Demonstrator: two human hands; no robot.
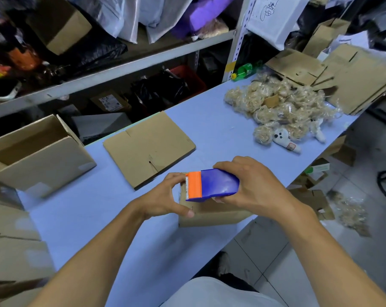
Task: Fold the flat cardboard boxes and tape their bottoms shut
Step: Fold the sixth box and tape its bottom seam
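A small folded cardboard box (212, 214) stands on the blue table (125, 231) near its front edge. My right hand (251, 185) grips a blue tape dispenser (218, 183) with an orange cutter end, held over the top of that box. My left hand (165, 197) holds the box's left end, its fingertips at the dispenser's toothed edge and its thumb along the box's side. A flat cardboard box (147, 147) lies on the table behind them.
An open, taped-up box (37, 156) sits at the table's left. A heap of bagged plush toys (280, 111) and a stack of flat cardboard (347, 78) fill the far right. Shelves of bags run behind. Cardboard scraps lie on the floor at right.
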